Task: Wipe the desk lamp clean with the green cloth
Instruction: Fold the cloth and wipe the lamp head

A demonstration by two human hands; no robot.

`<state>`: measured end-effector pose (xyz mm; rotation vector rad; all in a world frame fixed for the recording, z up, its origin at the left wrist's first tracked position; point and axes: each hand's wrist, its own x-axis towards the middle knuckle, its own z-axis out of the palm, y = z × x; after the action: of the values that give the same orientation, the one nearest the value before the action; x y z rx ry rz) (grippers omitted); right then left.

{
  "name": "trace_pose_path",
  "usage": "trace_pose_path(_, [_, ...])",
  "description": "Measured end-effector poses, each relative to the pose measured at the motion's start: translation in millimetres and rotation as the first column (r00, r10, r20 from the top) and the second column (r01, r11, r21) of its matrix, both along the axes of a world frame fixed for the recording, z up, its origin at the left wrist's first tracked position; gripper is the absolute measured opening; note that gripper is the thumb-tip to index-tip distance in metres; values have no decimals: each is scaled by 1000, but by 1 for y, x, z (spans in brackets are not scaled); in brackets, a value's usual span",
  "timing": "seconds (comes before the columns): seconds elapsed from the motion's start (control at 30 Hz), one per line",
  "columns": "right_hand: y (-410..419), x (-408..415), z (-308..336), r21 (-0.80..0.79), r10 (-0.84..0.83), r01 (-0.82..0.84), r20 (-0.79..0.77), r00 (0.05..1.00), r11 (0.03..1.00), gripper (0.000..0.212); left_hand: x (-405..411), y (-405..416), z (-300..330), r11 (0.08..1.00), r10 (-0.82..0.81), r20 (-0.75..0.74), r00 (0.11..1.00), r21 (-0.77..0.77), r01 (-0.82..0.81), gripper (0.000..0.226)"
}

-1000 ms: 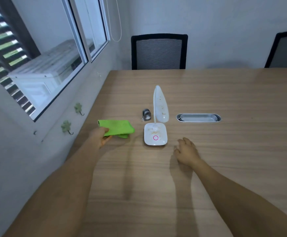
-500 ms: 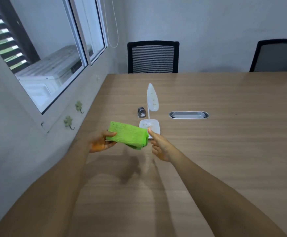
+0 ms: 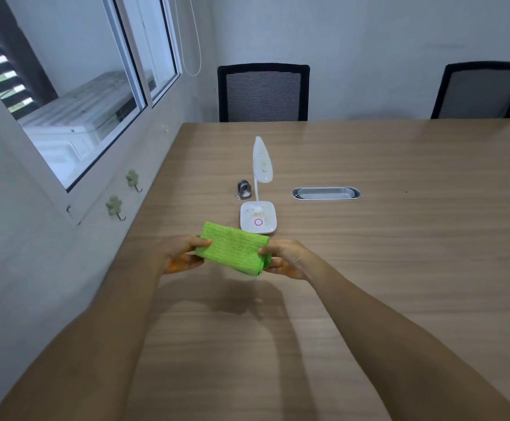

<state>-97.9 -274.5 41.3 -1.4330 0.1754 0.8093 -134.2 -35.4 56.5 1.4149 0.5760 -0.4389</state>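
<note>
A folded green cloth (image 3: 234, 248) is held in the air above the wooden table (image 3: 369, 268), just in front of the lamp. My left hand (image 3: 181, 253) grips its left end and my right hand (image 3: 287, 258) grips its right end. The white desk lamp (image 3: 259, 208) stands beyond the cloth, with a square base carrying a pink ring and brownish specks. Its leaf-shaped head (image 3: 263, 161) rises upright on a thin stem and is also speckled with dirt.
A small grey metal clip-like object (image 3: 244, 189) sits left of the lamp stem. A grey cable slot (image 3: 326, 193) is set in the table to the right. Two black mesh chairs (image 3: 263, 92) stand at the far edge. A window wall with clover hooks (image 3: 114, 206) runs along the left.
My left hand lifted the cloth off the table and brought it toward me. My right hand left the table surface and took hold of the cloth's right end.
</note>
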Motion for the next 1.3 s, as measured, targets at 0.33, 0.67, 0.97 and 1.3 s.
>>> trace_pose_path(0.33, [-12, 6, 4, 125, -295, 304, -85, 952, 944, 17, -8, -18, -8, 1000, -5, -92, 996, -29, 2, 11])
trace_pose_path(0.67, [3, -7, -5, 306, -293, 319, -130, 947, 897, 23, 0, -47, -18, 983, 52, -82, 995, -173, -66, 11])
trace_pose_path(0.97, [1, 0, 0, 173, -407, 419, -99, 908, 892, 26, 3, -52, -19, 990, -29, -93, 995, -144, 16, 18])
trace_pose_path(1.3, [2, 4, -6, 286, -447, 487, -196, 873, 825, 4, 5, -52, -22, 979, -92, -117, 989, -190, 68, 1])
